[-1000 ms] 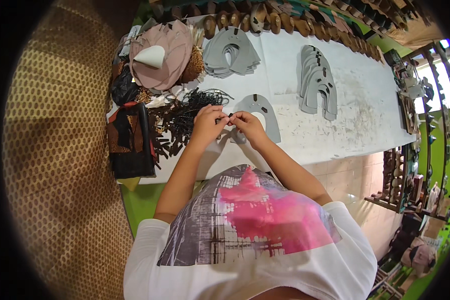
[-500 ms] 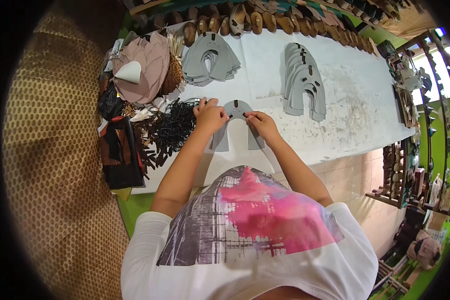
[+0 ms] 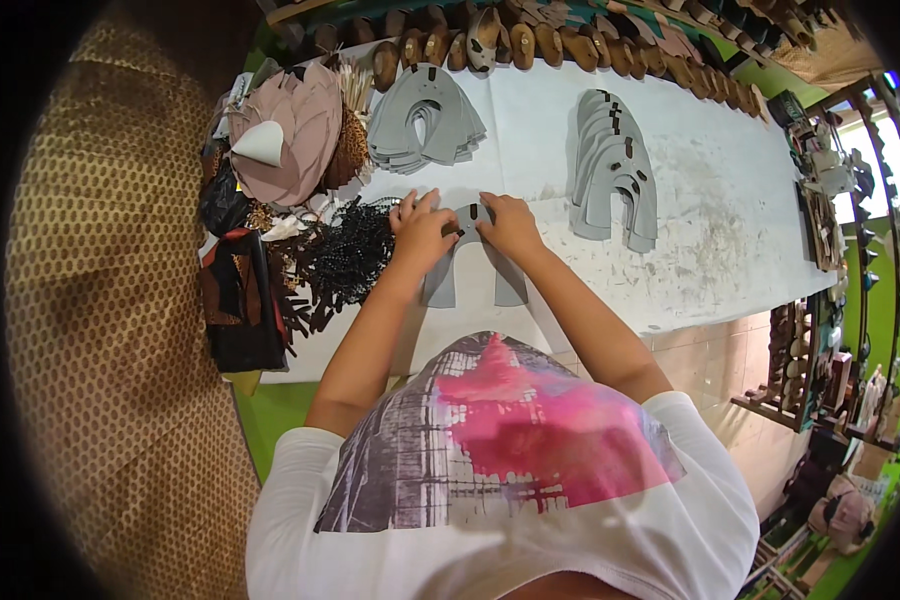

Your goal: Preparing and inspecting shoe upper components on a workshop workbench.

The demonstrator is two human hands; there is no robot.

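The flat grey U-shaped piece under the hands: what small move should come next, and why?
Perhaps a gentle press with the right hand while the left hand steadies the other side: the flat grey U-shaped piece lies on the white table, and both hands are at its curved top, either side of a small dark rectangular tab.

"What's on your white table [image 3: 530,160]?"
"I've one curved gray piece [image 3: 474,225] before me, two gray stacks [image 3: 395,120] beyond, a black tangle [image 3: 350,255] at my left."
"And the far edge?"
"A row of wooden shoe forms [image 3: 548,46]."
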